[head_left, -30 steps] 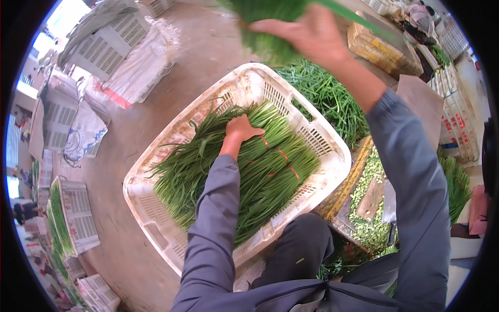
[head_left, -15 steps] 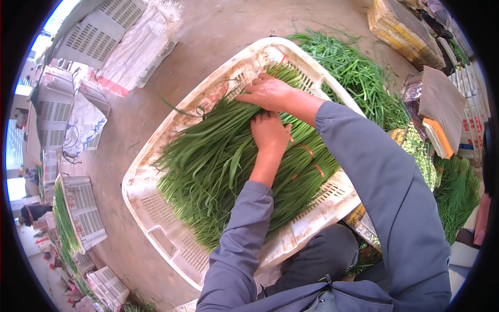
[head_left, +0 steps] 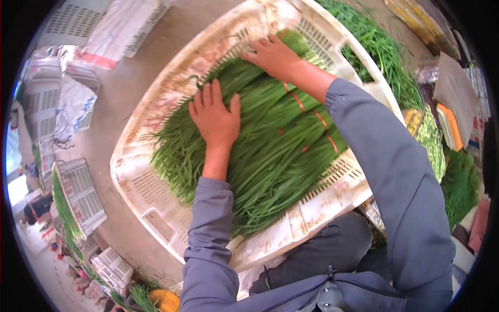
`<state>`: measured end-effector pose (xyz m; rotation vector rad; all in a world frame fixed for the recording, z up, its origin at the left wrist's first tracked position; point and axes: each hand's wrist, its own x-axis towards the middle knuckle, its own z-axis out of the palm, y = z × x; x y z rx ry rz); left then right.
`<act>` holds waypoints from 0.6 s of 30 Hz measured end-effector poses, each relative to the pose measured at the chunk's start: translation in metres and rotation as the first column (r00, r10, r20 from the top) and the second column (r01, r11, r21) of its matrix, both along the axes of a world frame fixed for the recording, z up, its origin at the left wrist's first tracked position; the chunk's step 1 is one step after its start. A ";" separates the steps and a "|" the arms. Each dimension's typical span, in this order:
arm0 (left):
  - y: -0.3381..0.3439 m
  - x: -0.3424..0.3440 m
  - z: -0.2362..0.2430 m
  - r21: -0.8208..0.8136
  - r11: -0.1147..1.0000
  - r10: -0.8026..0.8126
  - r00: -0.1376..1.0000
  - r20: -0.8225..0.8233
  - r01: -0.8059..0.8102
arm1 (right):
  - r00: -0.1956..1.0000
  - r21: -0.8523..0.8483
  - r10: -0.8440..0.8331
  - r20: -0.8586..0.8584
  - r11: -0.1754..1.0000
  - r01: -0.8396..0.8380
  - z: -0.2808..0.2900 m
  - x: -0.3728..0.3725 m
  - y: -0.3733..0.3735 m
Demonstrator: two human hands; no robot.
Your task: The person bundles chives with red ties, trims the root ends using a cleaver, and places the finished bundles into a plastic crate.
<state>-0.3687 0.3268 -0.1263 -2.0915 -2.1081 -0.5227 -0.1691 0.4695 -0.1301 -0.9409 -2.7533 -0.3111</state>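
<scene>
Long green garlic chives point(head_left: 275, 156) lie in bundles inside a dirty white plastic crate point(head_left: 150, 109) in front of me. Red ties point(head_left: 323, 120) circle the bundles toward the right. My left hand point(head_left: 214, 115) rests flat on the leafy part at the left, its fingers spread. At the far side of the pile, my right hand point(head_left: 273, 56) lies on the chives close to the crate's far wall, fingers apart and bent slightly over the leaves. Neither hand grips a bundle.
Loose chives point(head_left: 371, 47) are heaped on the floor past the crate's right side. Cardboard and a yellow-orange packet point(head_left: 449, 127) lie at the right. Stacked grey crates point(head_left: 73, 23) stand far left, and another crate with chives point(head_left: 80, 195) sits at the left.
My left hand has moved left and away from my right hand, its fingers now spread. My right hand has opened on the far bundle. The crate appears larger and shifted in view.
</scene>
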 end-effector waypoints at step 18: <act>0.008 -0.038 0.000 0.071 0.997 0.000 0.997 -0.083 0.005 | 0.174 -0.698 -0.797 -0.579 0.594 0.399 0.250 0.260 -0.409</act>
